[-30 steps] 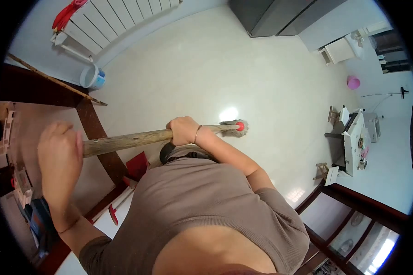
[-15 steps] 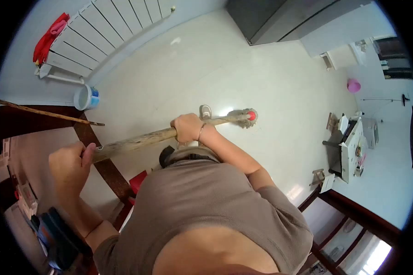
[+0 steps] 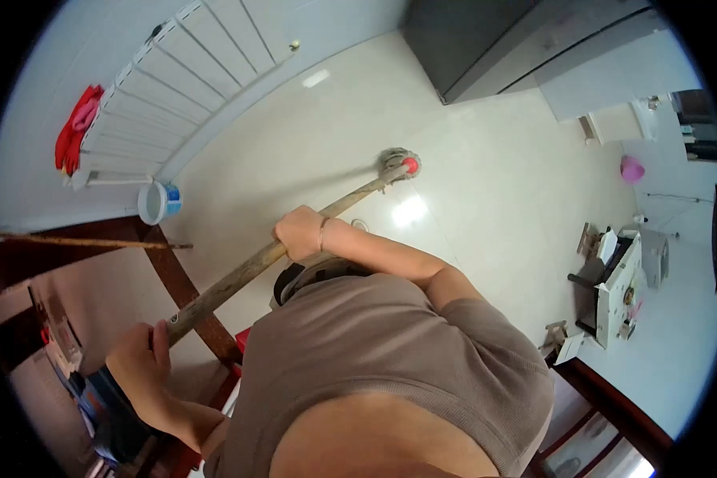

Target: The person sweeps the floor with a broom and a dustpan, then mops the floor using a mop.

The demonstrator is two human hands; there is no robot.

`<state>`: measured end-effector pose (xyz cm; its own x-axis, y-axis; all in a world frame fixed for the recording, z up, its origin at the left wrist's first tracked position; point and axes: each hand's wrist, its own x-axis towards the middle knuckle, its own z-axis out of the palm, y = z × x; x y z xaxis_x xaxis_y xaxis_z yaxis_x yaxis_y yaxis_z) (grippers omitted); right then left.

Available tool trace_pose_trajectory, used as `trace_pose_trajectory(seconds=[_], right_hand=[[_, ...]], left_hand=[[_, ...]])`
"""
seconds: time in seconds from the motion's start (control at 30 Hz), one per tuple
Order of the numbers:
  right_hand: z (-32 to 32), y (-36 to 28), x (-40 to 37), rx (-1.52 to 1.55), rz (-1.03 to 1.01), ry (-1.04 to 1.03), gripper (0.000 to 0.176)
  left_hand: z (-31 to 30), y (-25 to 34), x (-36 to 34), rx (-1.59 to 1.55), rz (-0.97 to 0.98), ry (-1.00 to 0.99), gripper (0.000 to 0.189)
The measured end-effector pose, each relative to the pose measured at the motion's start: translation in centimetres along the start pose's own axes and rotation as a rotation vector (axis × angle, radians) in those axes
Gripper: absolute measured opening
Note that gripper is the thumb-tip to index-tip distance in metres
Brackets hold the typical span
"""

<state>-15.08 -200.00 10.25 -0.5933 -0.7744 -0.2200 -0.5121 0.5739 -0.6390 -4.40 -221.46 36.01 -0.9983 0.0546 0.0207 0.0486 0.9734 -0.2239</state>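
A long wooden mop handle (image 3: 235, 280) slants from the lower left up to the mop head (image 3: 398, 164), which has grey strands and a red centre and rests on the pale tiled floor. My left hand (image 3: 141, 362) is closed round the handle's upper end. Farther down the handle, near my waist, my right hand (image 3: 301, 233) grips it with fingers wrapped round; a thin bracelet circles that wrist. Part of a shoe (image 3: 359, 225) shows just beyond my right forearm.
A white radiator (image 3: 175, 88) with red cloth (image 3: 77, 131) lines the left wall, above a bucket (image 3: 158, 202). A thin stick (image 3: 95, 240) crosses the doorway. A dark grey cabinet (image 3: 486, 48) stands ahead; a table (image 3: 620, 291) and pink bin (image 3: 632, 169) are right.
The mop head has moved forward and to the left over the floor. My left hand has come lower and nearer my body, and the handle now slants more steeply.
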Motion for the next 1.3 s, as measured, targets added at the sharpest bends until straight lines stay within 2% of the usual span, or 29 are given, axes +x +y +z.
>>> trace_pose_trajectory(seconds=[0.07,0.17,0.4,0.57,0.63,0.8,0.9,1.07,1.3], right_hand=[[-0.9,1.7,1.7,-0.012,0.015,0.003,0.015],[-3.4,3.8,3.0,-0.021,0.074,0.002,0.017],[-9.3,9.3,4.6,0.008,0.261,0.127,0.015],[-11.0,12.3,2.6,0.066,0.397,0.213,0.014],[-11.4,14.0,1.2,0.086,0.459,0.230,0.014],[-11.8,18.3,-3.3,0.152,0.549,0.278,0.015],[-11.4,21.9,-7.7,0.227,0.588,0.243,0.016],[-13.2,27.3,-16.9,0.257,0.687,0.355,0.021],[-14.7,32.1,-27.9,0.336,0.789,0.504,0.020]], left_hand=[[0.5,0.1,2.6,-0.021,-0.062,-0.031,0.030],[1.5,-0.3,6.8,0.021,-0.033,-0.058,0.030],[1.9,0.2,19.8,-0.123,0.287,0.034,0.031],[2.5,2.0,27.3,-0.158,0.422,-0.029,0.031],[2.5,4.6,29.5,-0.205,0.438,-0.002,0.031],[2.7,11.6,34.6,-0.195,0.616,0.040,0.031],[2.3,18.0,35.9,-0.191,0.660,0.055,0.031],[-0.8,31.6,38.3,-0.113,0.793,0.061,0.031],[-4.4,45.1,39.3,-0.098,0.985,0.086,0.030]])
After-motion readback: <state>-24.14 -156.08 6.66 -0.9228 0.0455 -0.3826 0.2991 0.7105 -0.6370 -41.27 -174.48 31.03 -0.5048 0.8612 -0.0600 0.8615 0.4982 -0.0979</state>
